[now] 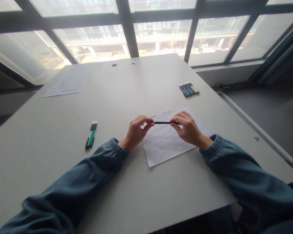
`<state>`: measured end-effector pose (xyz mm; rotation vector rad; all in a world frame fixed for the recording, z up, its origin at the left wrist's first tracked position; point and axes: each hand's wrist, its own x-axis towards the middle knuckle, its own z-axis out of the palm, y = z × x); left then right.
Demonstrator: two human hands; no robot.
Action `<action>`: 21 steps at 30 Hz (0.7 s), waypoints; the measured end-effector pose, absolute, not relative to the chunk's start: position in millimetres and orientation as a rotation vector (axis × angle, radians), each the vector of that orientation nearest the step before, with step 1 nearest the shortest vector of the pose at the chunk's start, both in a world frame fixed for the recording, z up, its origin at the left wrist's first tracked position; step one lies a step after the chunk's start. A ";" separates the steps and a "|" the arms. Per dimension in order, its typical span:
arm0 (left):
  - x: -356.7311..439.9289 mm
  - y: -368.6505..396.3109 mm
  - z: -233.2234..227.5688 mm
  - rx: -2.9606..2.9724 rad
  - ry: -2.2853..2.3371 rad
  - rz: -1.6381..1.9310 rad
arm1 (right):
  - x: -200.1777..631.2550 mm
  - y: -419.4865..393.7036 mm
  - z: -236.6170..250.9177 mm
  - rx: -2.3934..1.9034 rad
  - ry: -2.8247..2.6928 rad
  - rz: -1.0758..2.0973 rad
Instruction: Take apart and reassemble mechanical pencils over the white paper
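White table [122, 201] by big windows [162, 37], w/ loose papers [65, 81] at far L, then 2 pens [91, 136] side by side, one w/ green barrel. L hand [138, 129] has thumb & fingertips pinched on one end of a black pen [162, 122], abt. level over a paper sheet [163, 143]; R hand [188, 128] pinches the other end, fingers closed on it. Farther back on R, a pen row [189, 90], incl. green, blue & yellow.

held pen [162, 122]: black | sheet [166, 143]: white | sleeves [88, 182]: slate-blue | table [136, 201]: off-white | curtain [278, 55]: blue-grey
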<state>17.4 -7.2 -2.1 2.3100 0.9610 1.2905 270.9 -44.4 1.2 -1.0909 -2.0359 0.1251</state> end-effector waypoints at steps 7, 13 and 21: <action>13.6 -6.2 -3.7 2.296 1.026 1.081 | 271.1 -44.1 1.6 -1.060 -2.034 0.127; 14.1 -8.0 -1.1 2.284 1.007 1.017 | 270.8 -44.1 1.7 -1.047 -2.032 0.148; 15.0 -8.4 0.1 2.293 0.946 1.117 | 270.7 -44.5 1.6 -1.044 -2.033 0.155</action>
